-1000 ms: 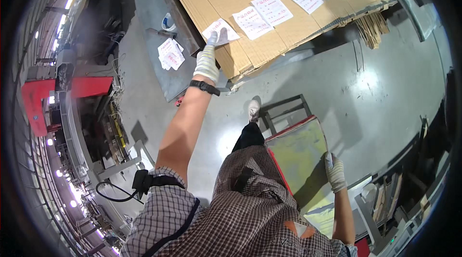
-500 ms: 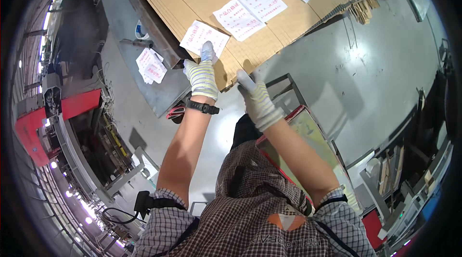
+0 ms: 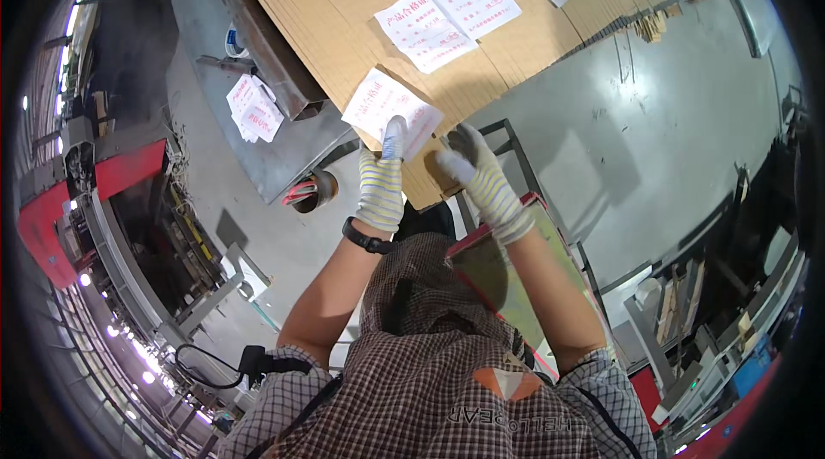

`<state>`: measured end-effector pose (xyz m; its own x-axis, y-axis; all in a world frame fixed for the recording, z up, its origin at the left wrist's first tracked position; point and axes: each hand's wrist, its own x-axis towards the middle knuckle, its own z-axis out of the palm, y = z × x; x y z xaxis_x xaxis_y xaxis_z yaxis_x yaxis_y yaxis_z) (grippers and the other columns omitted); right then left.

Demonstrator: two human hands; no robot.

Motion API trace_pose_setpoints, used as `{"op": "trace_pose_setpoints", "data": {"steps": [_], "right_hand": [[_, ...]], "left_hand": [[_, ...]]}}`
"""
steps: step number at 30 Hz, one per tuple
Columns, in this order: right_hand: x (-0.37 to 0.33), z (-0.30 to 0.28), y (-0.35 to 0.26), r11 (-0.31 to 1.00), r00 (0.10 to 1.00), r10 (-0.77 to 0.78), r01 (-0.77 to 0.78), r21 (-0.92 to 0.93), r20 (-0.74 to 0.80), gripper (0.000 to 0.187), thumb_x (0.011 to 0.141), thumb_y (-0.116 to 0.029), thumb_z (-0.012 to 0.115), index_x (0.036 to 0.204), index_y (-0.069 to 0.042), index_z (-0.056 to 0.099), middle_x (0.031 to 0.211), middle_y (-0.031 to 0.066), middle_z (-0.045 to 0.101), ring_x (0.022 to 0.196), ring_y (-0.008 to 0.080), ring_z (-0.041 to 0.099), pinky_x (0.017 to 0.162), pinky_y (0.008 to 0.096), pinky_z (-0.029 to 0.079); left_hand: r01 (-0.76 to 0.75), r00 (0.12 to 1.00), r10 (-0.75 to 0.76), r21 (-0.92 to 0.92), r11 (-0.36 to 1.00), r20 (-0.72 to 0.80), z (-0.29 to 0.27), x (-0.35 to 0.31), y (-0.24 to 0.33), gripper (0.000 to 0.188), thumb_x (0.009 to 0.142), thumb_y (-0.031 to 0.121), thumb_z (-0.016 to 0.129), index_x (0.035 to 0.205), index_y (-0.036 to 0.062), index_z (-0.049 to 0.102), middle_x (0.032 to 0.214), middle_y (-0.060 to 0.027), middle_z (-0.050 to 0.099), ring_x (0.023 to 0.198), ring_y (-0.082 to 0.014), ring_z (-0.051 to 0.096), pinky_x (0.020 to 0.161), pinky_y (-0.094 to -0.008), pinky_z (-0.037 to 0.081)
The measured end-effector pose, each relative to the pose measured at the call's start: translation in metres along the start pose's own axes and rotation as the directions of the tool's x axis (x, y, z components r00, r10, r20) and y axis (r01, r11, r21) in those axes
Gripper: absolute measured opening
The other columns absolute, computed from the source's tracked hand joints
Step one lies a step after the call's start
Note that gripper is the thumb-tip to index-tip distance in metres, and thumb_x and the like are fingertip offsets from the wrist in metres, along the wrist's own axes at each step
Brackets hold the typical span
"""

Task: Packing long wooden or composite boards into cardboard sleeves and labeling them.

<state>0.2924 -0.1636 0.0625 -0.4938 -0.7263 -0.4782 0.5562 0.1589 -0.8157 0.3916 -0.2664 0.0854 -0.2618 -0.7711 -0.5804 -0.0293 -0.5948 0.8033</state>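
Brown cardboard (image 3: 503, 55) is piled up beside a grey metal table (image 3: 202, 29), glossy floor (image 3: 593, 119) past it; left hand (image 3: 381, 184) pinches the near corner, thumb on a white slip (image 3: 376, 105), right hand (image 3: 488, 184) at the edge, can't tell if it's gripping

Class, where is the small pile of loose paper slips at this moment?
In the head view, the pile lies on the grey table, left of the left hand and below the blue-and-white ring.
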Motion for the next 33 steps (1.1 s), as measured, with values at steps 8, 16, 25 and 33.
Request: {"op": "trace_pose_setpoints", "data": {"steps": [8, 16, 25, 33], "right_hand": [[-0.066, -0.040, -0.046, -0.058, 0.879, 0.086, 0.475, -0.878, 0.469, 0.073, 0.097, -0.054, 0.042, 0.138, 0.006, 0.042, 0.141, 0.0313, 0.045, 0.138, 0.0450, 0.035, 0.115, 0.0524, 0.023], [-0.090, -0.060, -0.057, 0.064, 0.883, -0.109, 0.465, -0.883, 0.457, 0.074, 0.096, -0.047, 0.046, 0.146, 0.006, 0.031, 0.147, 0.0288, 0.037, 0.139, 0.0456, 0.032, 0.117, 0.0530, 0.017], [-0.079, -0.084, -0.087, 0.280, 0.921, -0.326, 0.311, -0.908, 0.215, 0.046, 0.102, -0.023, 0.041, 0.141, 0.003, 0.044, 0.146, 0.0214, 0.043, 0.137, 0.0361, 0.040, 0.114, 0.0441, 0.030], [-0.069, -0.041, -0.096, 0.253, 0.897, -0.400, 0.306, -0.918, 0.189, 0.037, 0.105, -0.016, 0.040, 0.135, 0.003, 0.051, 0.139, 0.0170, 0.054, 0.132, 0.0288, 0.048, 0.113, 0.0410, 0.032]], "left_hand": [[0.079, 0.994, -0.079, 0.009, 0.997, 0.072, 0.001, -0.093, -0.025, 0.046, 0.094, 0.027, 0.068, 0.128, 0.0048, 0.049, 0.114, -0.0046, 0.059, 0.103, -0.0125, 0.059, 0.083, -0.0272, 0.054], [0.007, 0.998, -0.003, -0.063, 0.998, 0.062, -0.014, -0.109, -0.049, 0.063, 0.088, 0.025, 0.073, 0.138, 0.0047, 0.040, 0.123, -0.0042, 0.055, 0.113, -0.0159, 0.053, 0.098, -0.0319, 0.044], [-0.617, 0.539, 0.834, 0.729, 0.296, 0.118, -0.122, 0.016, 0.075, 0.055, 0.080, 0.010, 0.075, 0.128, -0.0012, 0.051, 0.116, -0.0170, 0.055, 0.112, -0.0285, 0.053, 0.095, -0.0410, 0.043], [-0.149, 0.348, 0.892, 0.957, -0.251, 0.288, -0.158, 0.225, 0.179, 0.038, 0.066, 0.014, 0.074, 0.104, 0.0137, 0.068, 0.118, -0.0146, 0.060, 0.112, -0.0380, 0.054, 0.095, -0.0469, 0.043]]}}
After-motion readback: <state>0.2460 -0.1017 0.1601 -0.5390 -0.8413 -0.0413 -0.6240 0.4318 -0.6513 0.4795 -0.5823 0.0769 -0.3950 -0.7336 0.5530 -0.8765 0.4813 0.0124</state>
